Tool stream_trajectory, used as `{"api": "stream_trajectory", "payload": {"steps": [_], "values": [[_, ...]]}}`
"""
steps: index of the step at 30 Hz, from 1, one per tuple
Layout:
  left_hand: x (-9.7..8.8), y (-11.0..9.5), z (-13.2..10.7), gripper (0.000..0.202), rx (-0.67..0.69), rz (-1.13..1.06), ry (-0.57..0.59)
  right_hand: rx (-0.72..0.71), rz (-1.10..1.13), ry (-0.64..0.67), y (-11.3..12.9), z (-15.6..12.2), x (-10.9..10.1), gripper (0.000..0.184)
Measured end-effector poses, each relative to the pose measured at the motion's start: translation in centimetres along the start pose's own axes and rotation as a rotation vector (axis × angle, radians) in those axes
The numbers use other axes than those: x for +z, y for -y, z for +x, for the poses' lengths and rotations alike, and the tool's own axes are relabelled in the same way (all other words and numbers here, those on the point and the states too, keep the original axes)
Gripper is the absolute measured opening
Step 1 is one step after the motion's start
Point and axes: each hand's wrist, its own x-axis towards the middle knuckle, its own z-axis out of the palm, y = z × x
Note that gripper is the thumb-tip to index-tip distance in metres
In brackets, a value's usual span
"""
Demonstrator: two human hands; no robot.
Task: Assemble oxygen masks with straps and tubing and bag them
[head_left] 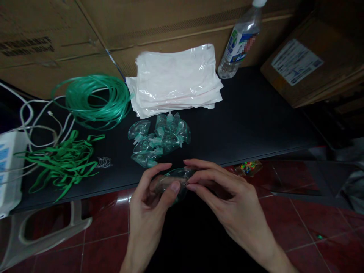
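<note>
My left hand is closed round a clear, green-tinted oxygen mask, held just off the near edge of the table, the thumb pressing on its surface. At the mask's right end, the fingertips of my right hand are pinched together. A tiny shiny bit shows there, too small to name. Beyond my hands lies a pile of similar oxygen masks with pale connectors. Left of them are several thin, silvery curved strips and a tangle of green elastic straps.
A coil of green tubing lies at back left, beside white cables and a white box. White plastic packages are stacked behind the masks. A bottle and cardboard box stand right. A stool is below the table edge.
</note>
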Motion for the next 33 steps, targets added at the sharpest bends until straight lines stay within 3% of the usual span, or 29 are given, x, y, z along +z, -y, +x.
{"api": "stream_trajectory", "payload": {"steps": [5, 12, 21, 33], "values": [[0.3, 0.4, 0.3, 0.031, -0.015, -0.015, 0.008, 0.014, 0.035, 0.041, -0.6, -0.2, 0.5, 0.018], [-0.1, 1.1, 1.0, 0.028, -0.092, -0.131, 0.114, -0.011, 0.025, -0.001, -1.2, -0.4, 0.6, 0.017], [-0.3, 0.7, 0.9, 0.019, -0.090, -0.196, 0.095, -0.086, -0.037, 0.068, -0.7, -0.5, 0.5, 0.023], [-0.7, 1.1, 0.4, 0.015, -0.059, -0.087, 0.087, -0.155, 0.012, 0.069, -1.3, -0.3, 0.4, 0.020]]}}
